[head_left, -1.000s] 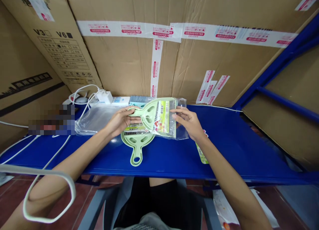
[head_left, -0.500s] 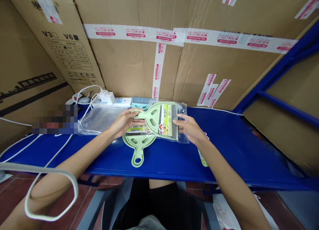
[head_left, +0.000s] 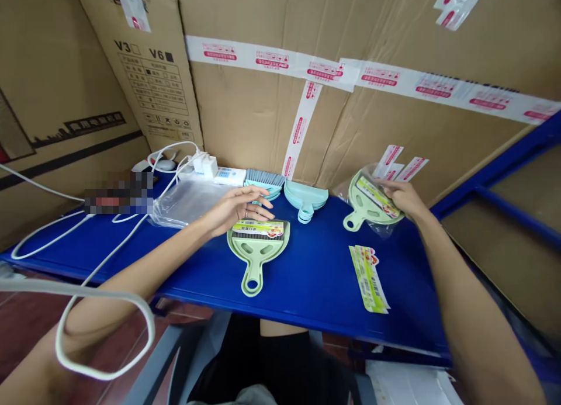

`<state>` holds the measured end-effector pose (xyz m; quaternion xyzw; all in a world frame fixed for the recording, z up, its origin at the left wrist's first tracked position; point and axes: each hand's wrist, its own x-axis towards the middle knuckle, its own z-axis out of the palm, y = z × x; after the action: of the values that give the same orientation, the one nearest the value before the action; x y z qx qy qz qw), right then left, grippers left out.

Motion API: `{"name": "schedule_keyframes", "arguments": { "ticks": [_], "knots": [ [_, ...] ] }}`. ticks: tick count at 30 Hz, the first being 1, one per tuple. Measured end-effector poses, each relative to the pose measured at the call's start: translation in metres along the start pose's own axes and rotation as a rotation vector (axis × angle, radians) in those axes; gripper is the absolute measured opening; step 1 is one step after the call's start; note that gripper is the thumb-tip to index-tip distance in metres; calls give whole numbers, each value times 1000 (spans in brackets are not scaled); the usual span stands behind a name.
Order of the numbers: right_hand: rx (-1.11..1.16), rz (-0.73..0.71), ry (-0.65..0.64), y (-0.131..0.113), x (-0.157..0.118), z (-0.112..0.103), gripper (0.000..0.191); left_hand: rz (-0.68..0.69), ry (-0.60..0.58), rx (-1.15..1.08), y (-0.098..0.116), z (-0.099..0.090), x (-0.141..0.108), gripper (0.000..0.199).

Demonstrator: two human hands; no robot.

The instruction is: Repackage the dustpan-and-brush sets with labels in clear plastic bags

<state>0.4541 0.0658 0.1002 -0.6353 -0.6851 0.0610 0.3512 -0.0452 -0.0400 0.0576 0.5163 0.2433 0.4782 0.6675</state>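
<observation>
- Cardboard (head_left: 245, 118) is stood upright beyond the left hand (head_left: 239, 209) and the right hand (head_left: 404, 198), and is crossed by white tape (head_left: 245, 54) with red print.
- Below both hands a blue table (head_left: 315, 276) is seen.
- A white cord (head_left: 105, 375) is looped in front of the left forearm (head_left: 162, 244).
- Beyond that forearm, flat clear plastic (head_left: 188, 200) is laid on the table.
- At the right hand a bagged dustpan (head_left: 363, 203), green, is pinched by its right edge between thumb and fingers; its handle is pointed back toward the person. Whether it is rested on the table cannot be told.
- Under the left hand's fingertips a green dustpan (head_left: 258, 250) is laid, its far part crossed by a label (head_left: 256, 228). The left hand's fingers are spread and loosely bent; whether the dustpan is touched cannot be told.
- Between the hands, just past the left fingertips, light blue dustpans (head_left: 307, 194) are stacked.
- Directly beyond the left fingers, grey bristles (head_left: 264, 177) are seen on a light blue base.
- Nearer the person than the right hand, beside its forearm, yellow-green cards (head_left: 369, 279) are overlapped.
- Beyond the left hand, to its left, a white adapter (head_left: 207, 165) is placed.
</observation>
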Motion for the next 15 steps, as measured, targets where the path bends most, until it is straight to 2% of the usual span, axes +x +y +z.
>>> {"name": "schedule_keyframes", "arguments": {
  "ticks": [3, 6, 8, 12, 15],
  "knots": [
    [-91, -2, -148, 11, 21, 7, 38, -4, -4, 3, -4, 0, 1, 25],
    [-137, -56, -257, 11, 27, 32, 37, -10, -5, 8, -5, 0, 1, 24],
    [-178, -95, -286, 9, 25, 53, 36, -10, 1, 12, -5, 0, 1, 23],
    [-269, -147, -240, 0, 13, 80, 34, -14, 11, 23, -4, 0, 1, 23],
    [-350, -154, -130, -15, 0, 70, 38, -8, 8, 23, -3, 2, 0, 22]
  ]
}}
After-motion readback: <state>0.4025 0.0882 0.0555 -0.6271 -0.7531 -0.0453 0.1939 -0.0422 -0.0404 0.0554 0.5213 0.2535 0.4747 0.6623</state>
